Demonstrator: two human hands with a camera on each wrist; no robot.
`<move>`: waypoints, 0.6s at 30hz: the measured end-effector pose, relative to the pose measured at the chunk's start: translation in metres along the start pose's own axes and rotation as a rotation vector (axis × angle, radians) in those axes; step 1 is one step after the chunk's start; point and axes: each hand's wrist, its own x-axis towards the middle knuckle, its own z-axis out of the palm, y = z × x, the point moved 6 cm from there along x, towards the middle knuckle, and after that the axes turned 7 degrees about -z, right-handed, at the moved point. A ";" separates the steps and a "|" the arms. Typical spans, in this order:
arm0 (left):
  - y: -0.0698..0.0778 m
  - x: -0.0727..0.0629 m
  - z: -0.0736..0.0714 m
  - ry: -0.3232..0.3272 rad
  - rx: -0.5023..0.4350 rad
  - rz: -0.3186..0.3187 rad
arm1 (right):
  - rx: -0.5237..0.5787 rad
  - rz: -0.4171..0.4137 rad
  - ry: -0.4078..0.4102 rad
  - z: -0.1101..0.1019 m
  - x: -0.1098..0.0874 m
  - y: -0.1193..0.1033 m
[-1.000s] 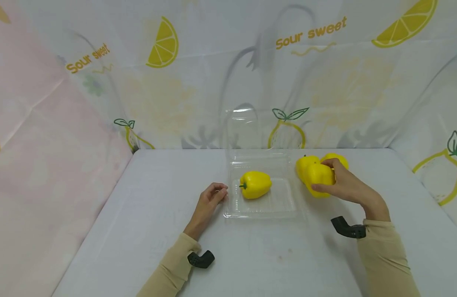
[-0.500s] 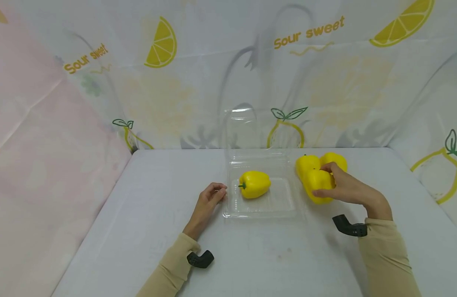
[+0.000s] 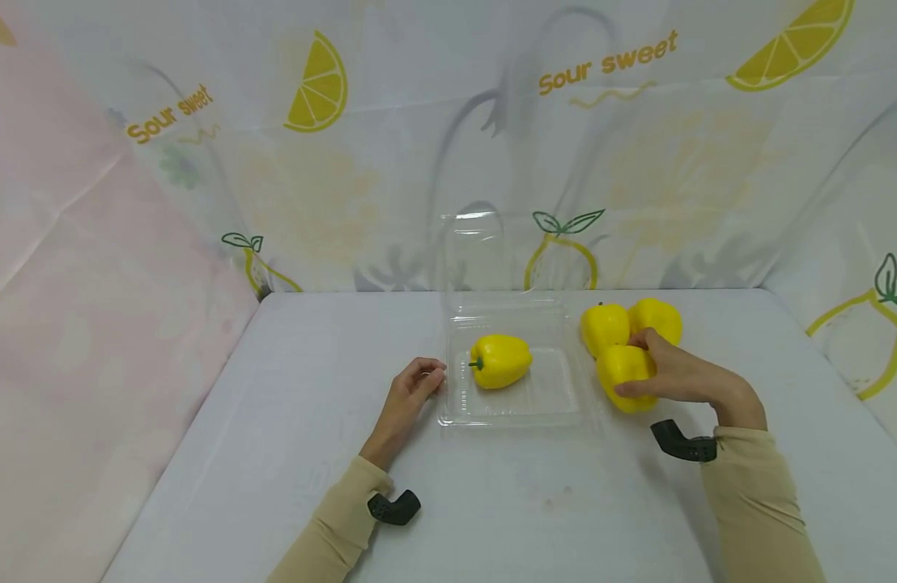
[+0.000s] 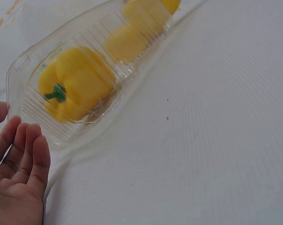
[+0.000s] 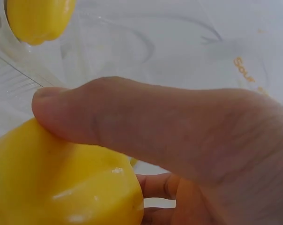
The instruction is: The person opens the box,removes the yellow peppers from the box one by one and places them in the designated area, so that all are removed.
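My right hand [image 3: 682,368] holds a yellow bell pepper [image 3: 622,368] to the right of a clear plastic container [image 3: 517,419]. In the right wrist view the thumb [image 5: 113,110] lies across this pepper, with fingers partly hidden behind it. Just behind stand two more yellow peppers, one on the left [image 3: 605,325] and one on the right [image 3: 660,317]. Another yellow pepper [image 3: 503,361] lies on its side in the container, green stem pointing left. At the container's left rim is my left hand [image 3: 408,397], thumb and fingertips pinching the edge, as the left wrist view shows.
The container's hinged lid [image 3: 478,259] stands raised at the back, against a lemon-printed cloth wall [image 3: 390,186]. A white-covered table [image 3: 492,518] lies under everything. Black wrist-worn devices sit on both sleeves, one on the left [image 3: 394,508] and one on the right [image 3: 685,443].
My right hand's pepper has moved down and nearer to me, apart from the two behind it, which now show more. The left hand and the container have stayed in place.
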 end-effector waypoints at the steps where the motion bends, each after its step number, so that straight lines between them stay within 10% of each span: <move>1: 0.000 0.000 0.000 0.001 -0.001 0.000 | 0.002 0.001 -0.003 0.000 0.001 0.001; 18: 0.002 -0.001 0.000 0.000 0.013 0.012 | 0.023 0.049 -0.061 0.006 0.002 0.003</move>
